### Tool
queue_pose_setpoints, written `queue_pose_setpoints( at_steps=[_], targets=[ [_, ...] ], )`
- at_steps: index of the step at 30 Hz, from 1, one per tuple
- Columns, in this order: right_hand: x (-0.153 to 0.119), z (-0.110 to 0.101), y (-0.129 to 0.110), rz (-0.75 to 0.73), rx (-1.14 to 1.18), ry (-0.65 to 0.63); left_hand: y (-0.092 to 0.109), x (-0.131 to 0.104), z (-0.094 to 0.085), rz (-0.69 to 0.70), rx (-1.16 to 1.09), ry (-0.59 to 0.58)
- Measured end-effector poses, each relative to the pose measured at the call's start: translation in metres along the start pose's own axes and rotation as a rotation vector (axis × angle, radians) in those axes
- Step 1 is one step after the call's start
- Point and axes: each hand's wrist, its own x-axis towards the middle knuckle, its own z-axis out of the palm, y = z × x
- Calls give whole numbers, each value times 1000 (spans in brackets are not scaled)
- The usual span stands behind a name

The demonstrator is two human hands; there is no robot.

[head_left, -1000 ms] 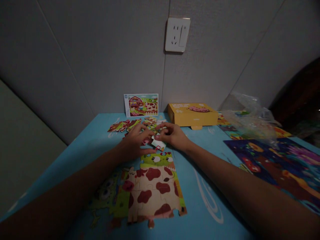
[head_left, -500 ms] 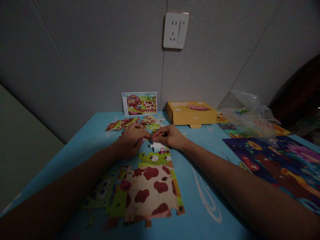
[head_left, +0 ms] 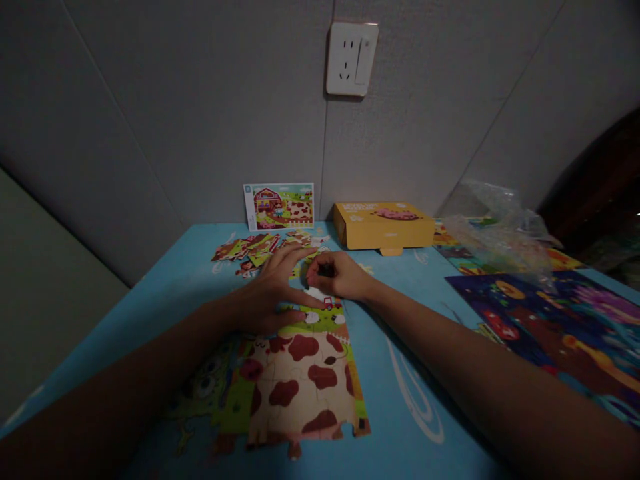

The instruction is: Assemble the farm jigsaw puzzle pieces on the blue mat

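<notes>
My left hand [head_left: 280,293] is spread, fingers apart, the lower ones reaching over the far end of the cow section [head_left: 306,380]. And there's the tractor piece [head_left: 318,293] — right at that far edge, just ahead of my left fingertips and partly under them. It seems to lie crosswise, its longer side left to right. My right hand [head_left: 343,275] is about as near, thumb and fingers curled together at the piece's far side; whether they pinch anything, I can't tell. Loose pieces [head_left: 233,250] lie heaped beyond my left hand. Lettering next — the yellow box [head_left: 390,237] carries white capitals, the first word perhaps "LEVEL", the rest blurred. The picture card [head_left: 280,207] has a small blue corner mark, too tiny to read.
</notes>
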Motion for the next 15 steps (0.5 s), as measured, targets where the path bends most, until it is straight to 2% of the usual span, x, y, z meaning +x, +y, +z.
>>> queue_pose_setpoints(
  at_steps=[8, 15],
  targets=[
    [0, -3, 0, -125, -138, 56, 7, 0, -5, -69, -20, -120],
    [1, -3, 4, -154, -171, 51, 3, -2, -2, -65, -31, -132]
  ],
)
